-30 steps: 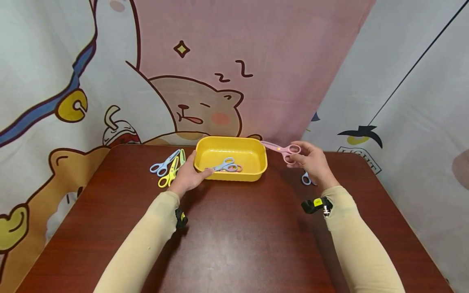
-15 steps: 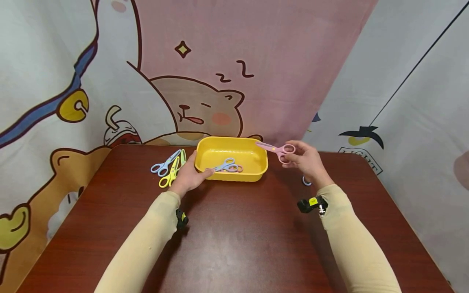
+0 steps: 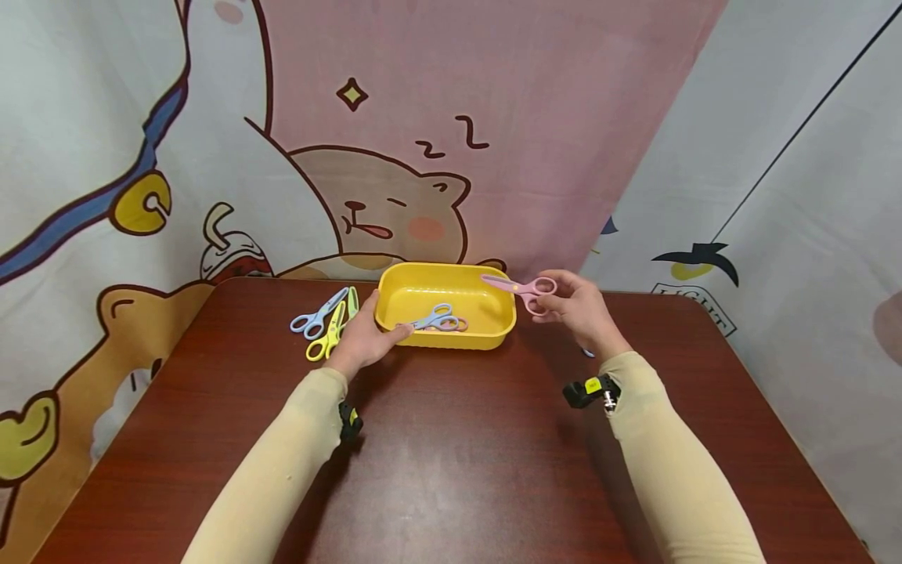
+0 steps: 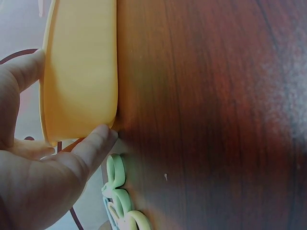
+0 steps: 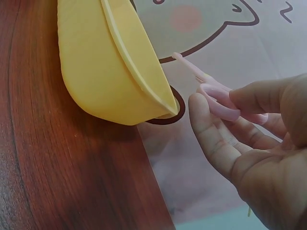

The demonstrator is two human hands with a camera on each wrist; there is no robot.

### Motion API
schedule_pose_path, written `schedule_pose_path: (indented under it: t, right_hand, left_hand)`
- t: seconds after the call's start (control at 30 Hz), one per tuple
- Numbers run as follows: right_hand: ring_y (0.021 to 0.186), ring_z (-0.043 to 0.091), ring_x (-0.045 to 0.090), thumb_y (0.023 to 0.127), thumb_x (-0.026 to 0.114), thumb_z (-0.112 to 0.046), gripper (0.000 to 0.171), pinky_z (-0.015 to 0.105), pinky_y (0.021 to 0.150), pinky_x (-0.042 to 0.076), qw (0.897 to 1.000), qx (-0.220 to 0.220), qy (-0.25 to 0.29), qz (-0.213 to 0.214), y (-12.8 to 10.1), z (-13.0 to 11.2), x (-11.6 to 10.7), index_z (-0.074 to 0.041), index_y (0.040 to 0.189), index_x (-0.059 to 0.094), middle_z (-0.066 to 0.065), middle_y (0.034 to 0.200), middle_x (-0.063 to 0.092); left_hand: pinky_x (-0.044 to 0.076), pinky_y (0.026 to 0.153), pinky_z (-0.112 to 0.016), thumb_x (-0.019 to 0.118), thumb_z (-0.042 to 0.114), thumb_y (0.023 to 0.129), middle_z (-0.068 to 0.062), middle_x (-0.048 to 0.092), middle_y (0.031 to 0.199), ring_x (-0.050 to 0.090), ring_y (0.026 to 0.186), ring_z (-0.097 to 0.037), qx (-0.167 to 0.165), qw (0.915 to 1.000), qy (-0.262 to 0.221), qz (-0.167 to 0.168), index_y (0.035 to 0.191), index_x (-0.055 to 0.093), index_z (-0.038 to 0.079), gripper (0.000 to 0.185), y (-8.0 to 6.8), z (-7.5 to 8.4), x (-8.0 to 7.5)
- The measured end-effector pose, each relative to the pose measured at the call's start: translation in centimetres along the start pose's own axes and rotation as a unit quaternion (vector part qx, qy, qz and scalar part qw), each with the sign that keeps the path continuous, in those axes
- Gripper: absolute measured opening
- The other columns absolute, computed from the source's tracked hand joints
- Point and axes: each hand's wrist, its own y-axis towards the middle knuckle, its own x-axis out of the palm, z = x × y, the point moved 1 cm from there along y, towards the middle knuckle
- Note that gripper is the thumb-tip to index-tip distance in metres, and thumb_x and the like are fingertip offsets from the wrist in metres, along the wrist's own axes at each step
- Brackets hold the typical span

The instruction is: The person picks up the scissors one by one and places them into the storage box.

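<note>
Right hand (image 3: 574, 307) pinches the pink scissors (image 3: 520, 287) by the handle loops, fingers curled round them. Scissors are held in the air over the right rim of the yellow tray (image 3: 391, 312), blade tips pointing left across the rim, not touching it. Right wrist view confirms: pink loop between fingertips (image 5: 211, 117), blade clear of the tray wall.

Left hand (image 3: 364, 340) braces the tray's front-left corner, thumb along the near wall, fingers relaxed against the side. Left wrist view shows fingers (image 4: 93, 146) flat on the tray's outer wall, not wrapped round anything.

Inside the tray: blue scissors (image 3: 431, 317) on the floor, with pink-orange scissors (image 3: 456, 323) partly under them; overlap hides how they cross.

Left of the tray, on the wooden table (image 3: 451, 454): a cluster of three pairs, another blue pair (image 3: 315, 315), a yellow pair (image 3: 324, 337), a green pair (image 3: 350, 301). They lie just beside the left hand, touching or overlapping each other. Green handles also show at the bottom edge of the left wrist view.

Behind the right wrist a small bit of pale blue handle (image 3: 586, 353) shows on the table, mostly hidden by the hand.

Cartoon bear backdrop (image 3: 395, 211) hangs right behind the table's far edge. Path between pink scissors and tray is open.
</note>
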Motion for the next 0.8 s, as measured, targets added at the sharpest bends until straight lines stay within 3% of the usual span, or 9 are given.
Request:
schedule_pose_path:
  t: [0.4,0.8]
  right_hand:
    - [0.086,0.018,0.072,0.097,0.062,0.008,0.050,0.036,0.081,0.063,1.000,0.015,-0.010,-0.021,0.4,0.2,1.1,0.006,0.145,0.049,0.029,0.129,0.054]
    - [0.089,0.021,0.071,0.096,0.065,0.006,0.048,0.037,0.081,0.063,0.999,0.022,-0.029,-0.025,0.9,0.2,2.1,0.003,0.142,0.053,0.028,0.126,0.058]
  left_hand:
    - [0.026,0.125,-0.051,0.070,0.044,0.094,-0.018,0.022,0.170,0.029,0.153,-0.036,-0.006,1.0000,-0.007,-0.002,0.166,0.008,0.005,0.102,-0.1,0.0,0.0]
    - [0.025,0.125,-0.052,0.070,0.045,0.095,-0.016,0.020,0.171,0.028,0.154,-0.036,-0.018,0.9998,-0.008,-0.006,0.167,0.007,0.008,0.103,-0.1,0.1,-0.1]
